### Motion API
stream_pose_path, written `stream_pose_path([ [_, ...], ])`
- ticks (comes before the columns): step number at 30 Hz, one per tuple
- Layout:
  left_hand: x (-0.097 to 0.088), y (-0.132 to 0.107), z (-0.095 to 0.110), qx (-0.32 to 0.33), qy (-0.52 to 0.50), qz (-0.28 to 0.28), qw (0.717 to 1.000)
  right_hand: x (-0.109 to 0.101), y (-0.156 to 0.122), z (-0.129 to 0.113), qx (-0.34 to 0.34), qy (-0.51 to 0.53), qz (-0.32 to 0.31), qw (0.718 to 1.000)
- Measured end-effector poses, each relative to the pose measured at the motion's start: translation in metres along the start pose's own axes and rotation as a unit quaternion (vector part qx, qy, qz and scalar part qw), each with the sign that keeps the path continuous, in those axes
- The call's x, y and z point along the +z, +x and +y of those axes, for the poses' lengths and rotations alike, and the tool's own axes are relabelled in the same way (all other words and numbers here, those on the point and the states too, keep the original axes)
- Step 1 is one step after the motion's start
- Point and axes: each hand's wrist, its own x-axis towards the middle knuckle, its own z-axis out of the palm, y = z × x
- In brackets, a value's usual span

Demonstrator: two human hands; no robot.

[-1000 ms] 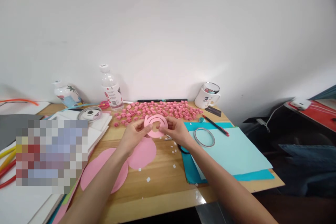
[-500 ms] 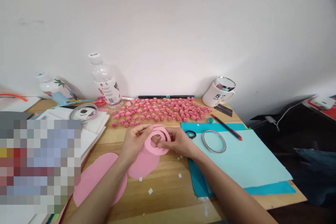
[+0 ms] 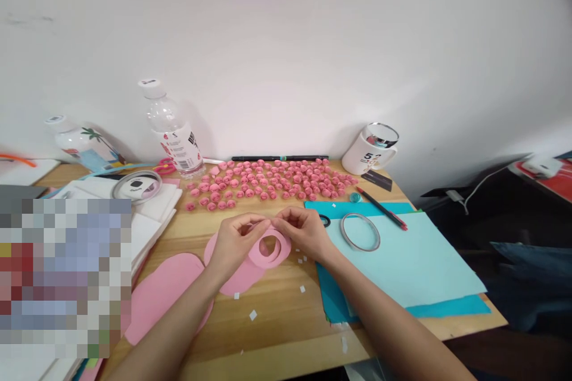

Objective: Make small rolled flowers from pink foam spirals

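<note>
A pink paper spiral (image 3: 267,257) with an open middle hangs between my two hands over the table. My left hand (image 3: 239,239) pinches its upper left edge between thumb and fingers. At the top of the spiral, my right hand (image 3: 304,232) is closed with thumb and fingertips on the paper, close to the left fingertips. Behind and below the spiral lie pink paper circles (image 3: 243,280) on the wood. More pink circles (image 3: 167,292) lie partly under my left forearm. Beyond my hands spread many small rolled pink paper roses (image 3: 277,181).
At right, light blue sheets (image 3: 415,268) bear a tape roll (image 3: 360,232) and pen (image 3: 382,208). A white mug (image 3: 369,152) stands behind. At left are a bottle (image 3: 174,137), pink scissors (image 3: 164,165) and stacked papers (image 3: 154,214). Small white squares (image 3: 253,315) dot the table (image 3: 277,333).
My right hand has shifted from the spiral's right side up to its top edge, beside my left fingertips. The spiral has tilted flatter, and the whole view has shifted slightly.
</note>
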Motion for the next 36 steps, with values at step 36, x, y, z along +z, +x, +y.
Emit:
stream_pose_path([
  [36, 0.006, -0.006, 0.008, 0.000, 0.007, 0.039, 0.999, 0.006, -0.002, 0.004, 0.073, 0.197, 0.002, 0.978],
])
